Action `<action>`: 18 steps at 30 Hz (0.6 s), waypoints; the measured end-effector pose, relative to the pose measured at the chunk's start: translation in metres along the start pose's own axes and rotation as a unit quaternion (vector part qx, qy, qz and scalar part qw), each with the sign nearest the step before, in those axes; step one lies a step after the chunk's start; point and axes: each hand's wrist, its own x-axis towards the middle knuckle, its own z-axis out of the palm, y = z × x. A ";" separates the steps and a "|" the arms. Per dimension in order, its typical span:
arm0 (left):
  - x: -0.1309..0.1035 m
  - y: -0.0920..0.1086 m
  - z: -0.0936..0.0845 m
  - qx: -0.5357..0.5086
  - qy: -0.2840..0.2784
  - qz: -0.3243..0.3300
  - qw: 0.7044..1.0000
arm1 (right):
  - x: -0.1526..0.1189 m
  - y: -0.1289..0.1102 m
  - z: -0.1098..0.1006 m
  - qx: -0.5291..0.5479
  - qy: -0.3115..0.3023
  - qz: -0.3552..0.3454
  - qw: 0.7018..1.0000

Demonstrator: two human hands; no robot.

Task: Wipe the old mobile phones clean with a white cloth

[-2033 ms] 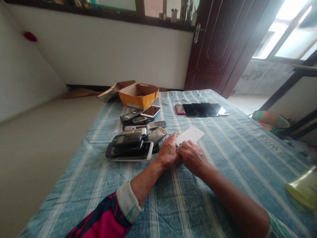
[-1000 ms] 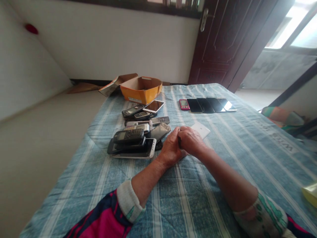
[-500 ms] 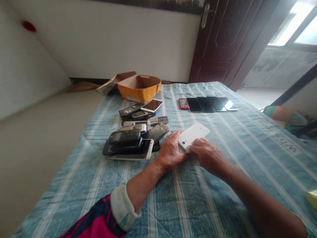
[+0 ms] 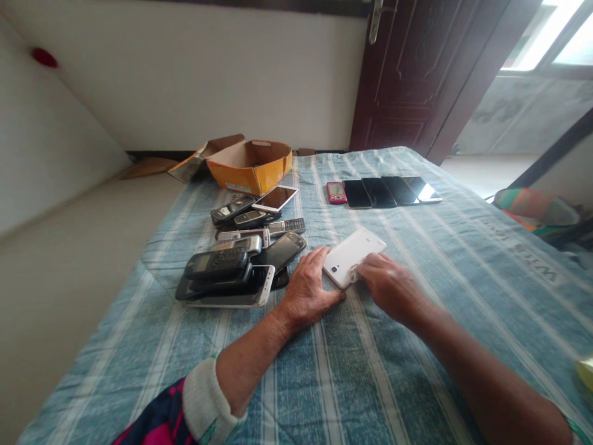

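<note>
A white phone [image 4: 354,252] lies back up and at a slant on the striped blue cloth, its camera toward the near left end. My left hand [image 4: 308,290] holds it by the left edge, thumb at the near corner. Pinched in the fingers of my right hand [image 4: 386,281] is a small whitish wad [image 4: 354,274], pressed on the phone's near right part; it looks like tissue or cloth. Left of my left hand is a pile of old phones, with a black keypad phone [image 4: 217,262] on top and a white-edged phone [image 4: 262,290] beneath.
An open orange cardboard box [image 4: 250,176] stands at the back left. A row of dark phones [image 4: 382,193] with a pink phone [image 4: 336,193] at its left end lies at the back right. Something yellow [image 4: 586,371] is at the right edge.
The view has shifted slightly, moving most things a little left. My right hand has moved slightly right relative to the phone, showing more of the wad. My left hand still holds the phone's edge.
</note>
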 end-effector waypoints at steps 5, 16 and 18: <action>-0.001 -0.002 0.002 0.000 0.011 0.006 1.000 | -0.001 -0.020 0.001 0.012 -0.016 -0.051 0.999; 0.000 0.002 -0.001 0.001 -0.002 -0.001 1.000 | 0.006 0.021 0.001 -0.039 -0.003 0.049 0.998; 0.000 0.002 0.000 0.004 -0.001 -0.001 1.000 | 0.008 0.028 0.001 -0.050 -0.011 0.072 0.996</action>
